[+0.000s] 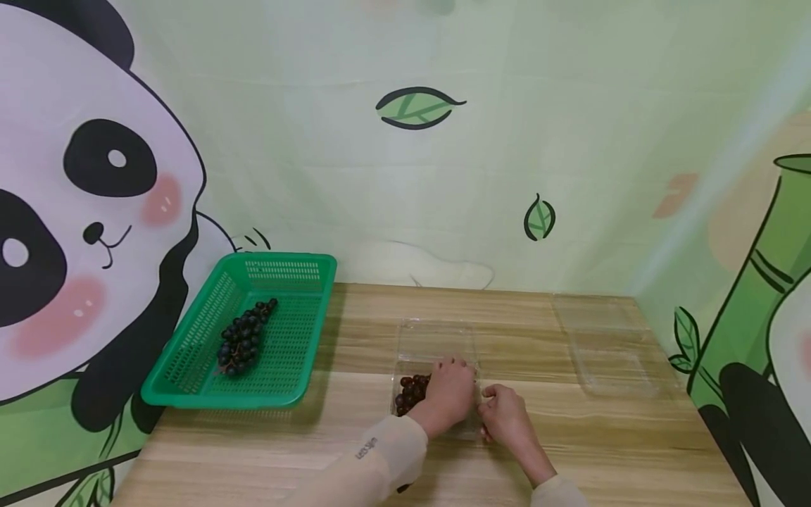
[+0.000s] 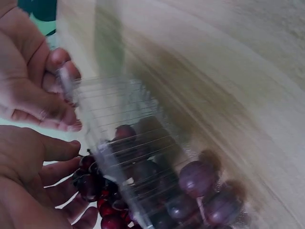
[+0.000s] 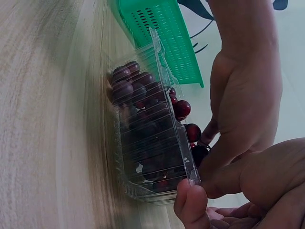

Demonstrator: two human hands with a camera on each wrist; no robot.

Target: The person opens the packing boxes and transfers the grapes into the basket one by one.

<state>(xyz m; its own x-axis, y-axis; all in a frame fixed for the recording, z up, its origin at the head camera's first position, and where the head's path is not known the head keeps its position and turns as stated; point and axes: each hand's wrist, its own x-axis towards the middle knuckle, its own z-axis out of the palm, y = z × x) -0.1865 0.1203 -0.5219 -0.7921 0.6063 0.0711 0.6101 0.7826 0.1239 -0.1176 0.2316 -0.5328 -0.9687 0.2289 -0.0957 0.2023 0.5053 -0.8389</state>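
A clear plastic clamshell box (image 1: 437,339) stands on the table with its lid folded back. Dark red grapes (image 1: 412,393) fill it, and some rise above the rim in the right wrist view. My left hand (image 1: 451,396) lies over the grapes from above. Its fairly straight fingers (image 2: 62,195) and thumb touch the grapes at the rim. At the near right corner, my right hand (image 1: 508,417) pinches the box's rim between thumb and fingertips (image 3: 190,202).
A green plastic basket (image 1: 317,317) at the left holds a bunch of dark grapes (image 1: 243,341). Another clear plastic box (image 1: 611,352) lies at the back right of the wooden table (image 1: 608,451). Behind the table hangs a panda-print backdrop (image 1: 304,141).
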